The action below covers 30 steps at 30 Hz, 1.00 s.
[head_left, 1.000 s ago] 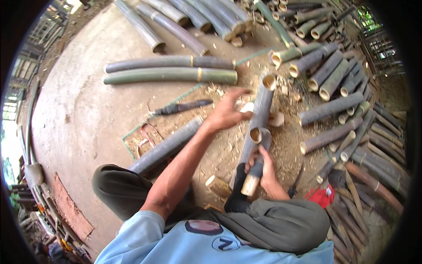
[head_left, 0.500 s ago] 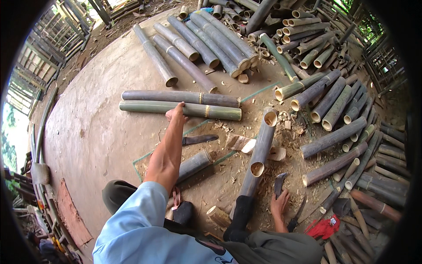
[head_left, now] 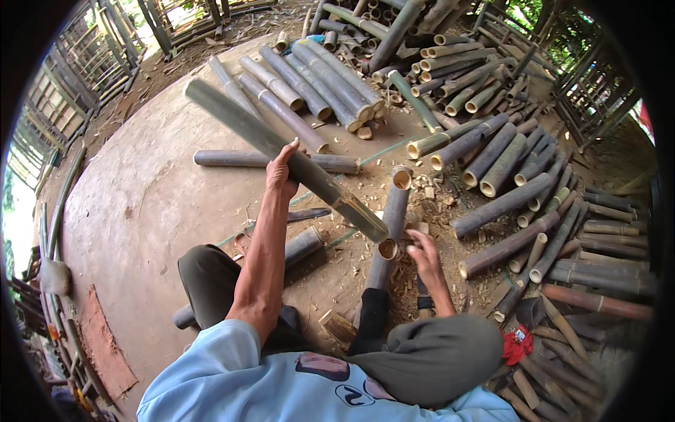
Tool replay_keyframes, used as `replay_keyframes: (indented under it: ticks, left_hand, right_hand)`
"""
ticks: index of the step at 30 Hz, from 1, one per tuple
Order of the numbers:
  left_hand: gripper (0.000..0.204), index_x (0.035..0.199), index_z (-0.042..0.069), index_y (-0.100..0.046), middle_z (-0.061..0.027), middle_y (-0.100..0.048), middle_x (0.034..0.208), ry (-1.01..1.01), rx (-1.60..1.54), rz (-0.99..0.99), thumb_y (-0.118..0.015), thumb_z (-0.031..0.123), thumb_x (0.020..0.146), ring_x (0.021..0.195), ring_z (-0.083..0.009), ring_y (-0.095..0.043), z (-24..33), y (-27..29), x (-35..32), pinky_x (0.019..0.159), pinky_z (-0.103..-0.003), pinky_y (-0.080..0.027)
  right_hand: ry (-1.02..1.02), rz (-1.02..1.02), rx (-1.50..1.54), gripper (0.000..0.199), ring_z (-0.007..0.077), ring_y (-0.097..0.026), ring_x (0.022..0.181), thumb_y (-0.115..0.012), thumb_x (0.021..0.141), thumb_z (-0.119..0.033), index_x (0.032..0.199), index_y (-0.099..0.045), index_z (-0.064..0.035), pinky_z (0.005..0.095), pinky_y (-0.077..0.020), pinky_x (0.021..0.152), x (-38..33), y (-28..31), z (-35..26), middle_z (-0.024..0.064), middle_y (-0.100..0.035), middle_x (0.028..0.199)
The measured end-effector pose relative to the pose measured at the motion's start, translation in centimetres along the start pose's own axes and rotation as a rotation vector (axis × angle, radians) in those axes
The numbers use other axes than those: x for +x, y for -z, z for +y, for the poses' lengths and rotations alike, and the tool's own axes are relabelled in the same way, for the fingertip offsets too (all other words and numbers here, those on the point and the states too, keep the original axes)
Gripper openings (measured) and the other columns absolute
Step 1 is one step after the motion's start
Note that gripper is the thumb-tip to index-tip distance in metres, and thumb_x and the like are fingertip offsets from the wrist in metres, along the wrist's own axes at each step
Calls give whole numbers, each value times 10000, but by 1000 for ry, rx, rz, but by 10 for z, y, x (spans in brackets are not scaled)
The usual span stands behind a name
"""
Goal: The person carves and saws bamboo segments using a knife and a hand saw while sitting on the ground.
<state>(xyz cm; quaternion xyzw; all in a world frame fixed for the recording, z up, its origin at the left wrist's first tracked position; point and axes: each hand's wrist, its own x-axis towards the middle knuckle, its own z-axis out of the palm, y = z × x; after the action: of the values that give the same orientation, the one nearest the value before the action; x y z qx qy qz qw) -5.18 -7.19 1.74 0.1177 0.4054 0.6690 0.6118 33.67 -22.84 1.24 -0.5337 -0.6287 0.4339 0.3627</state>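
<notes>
My left hand (head_left: 283, 169) is closed around a long green-grey bamboo pole (head_left: 232, 116), holding it tilted off the ground. The pole's far end points up to the left; its near end hangs over a notched bamboo length (head_left: 396, 211) that lies between my legs. Two openings show in that notched piece. My right hand (head_left: 427, 261) is just right of it, fingers apart and with nothing seen in them. A dark-handled tool (head_left: 425, 302) lies on the ground by my right wrist, partly hidden. Beyond my left forearm rests a dark bamboo pole (head_left: 242, 159).
A dark knife (head_left: 308, 214) and a short bamboo piece (head_left: 303, 247) lie left of the notched length. Wood chips (head_left: 441, 204) litter the ground. Bamboo poles (head_left: 503, 209) are piled to the right, with more poles (head_left: 330, 81) laid side by side ahead. A red bag (head_left: 517, 345) sits at lower right.
My left hand has lifted the green pole off the ground and swung its near end toward the notched bamboo. My right hand has let go of the hooked blade and moved forward and left.
</notes>
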Motion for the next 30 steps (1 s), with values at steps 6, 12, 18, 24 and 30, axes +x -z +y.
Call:
replay_keyframes:
  ticks: [6,12,18,24,30]
  left_hand:
    - [436,1096,-17,-625,-119,-681,916,-66,34,-631,-805,208,769,797,-235,-682,6,-103,-77,755,-416,-588]
    - [459,1039,-7,-617,-93,-659,905,-221,323,-745,-856,144,678,818,-202,-660,3,-186,-123,756,-378,-565]
    - [720,1180,-19,-610,-124,-680,1057,-272,555,-1068,-933,153,560,1008,-248,-655,-19,-203,-168,917,-369,-540]
    - [723,1206,-14,-631,-84,-700,1042,-434,709,-1134,-939,203,589,981,-185,-646,-23,-197,-193,900,-337,-505]
    - [764,1239,18,-631,-127,-730,1080,-642,809,-1048,-954,251,587,1021,-171,-662,-26,-198,-216,915,-355,-512]
  right_hand:
    - [17,-345,-16,872,289,-481,1334,-802,777,-350,1480,-422,0,404,-361,1131,12,-7,-12,197,-520,1425]
    - [-71,-293,-6,782,227,-605,1148,-862,738,-278,1400,-520,-42,363,-456,1031,12,-1,-8,116,-648,1265]
    - [-79,-355,-180,418,171,-694,947,-832,766,-117,1143,-696,4,339,-551,868,28,14,31,96,-748,1024]
    - [-144,-320,-98,554,261,-659,1127,-894,676,-131,1176,-685,-14,382,-502,990,31,8,52,133,-728,1145]
    - [-118,-328,-68,703,261,-630,1181,-898,689,-113,1307,-581,1,412,-495,1016,38,18,56,142,-689,1219]
